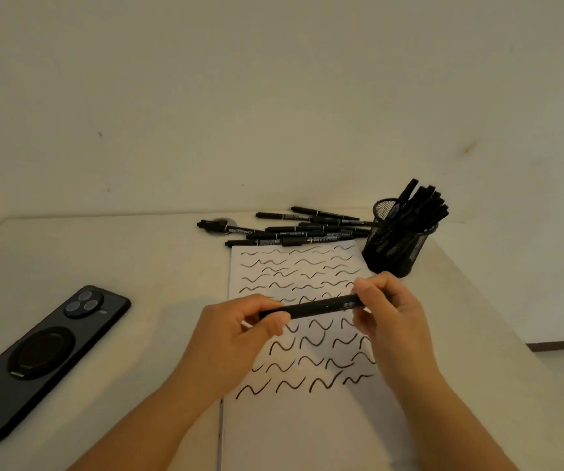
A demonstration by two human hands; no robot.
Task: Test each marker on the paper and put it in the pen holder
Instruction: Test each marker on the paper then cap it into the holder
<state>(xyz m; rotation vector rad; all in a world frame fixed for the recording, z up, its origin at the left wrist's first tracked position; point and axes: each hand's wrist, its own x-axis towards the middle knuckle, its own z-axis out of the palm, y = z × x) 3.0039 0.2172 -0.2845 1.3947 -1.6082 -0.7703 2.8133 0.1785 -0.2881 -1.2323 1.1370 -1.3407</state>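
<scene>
Pale wall (273,96) behind, cream tabletop (158,253) below, a black phone (46,362) lying face-down at my left. I've got one black marker (311,308) level over the paper (307,433), left hand (236,338) pinching one end, right hand (392,321) pinching the other, likely working a cap. Squiggles fill the sheet; untested markers (294,231) lie just past it, beside the mesh pen holder (397,241), already packed.
</scene>
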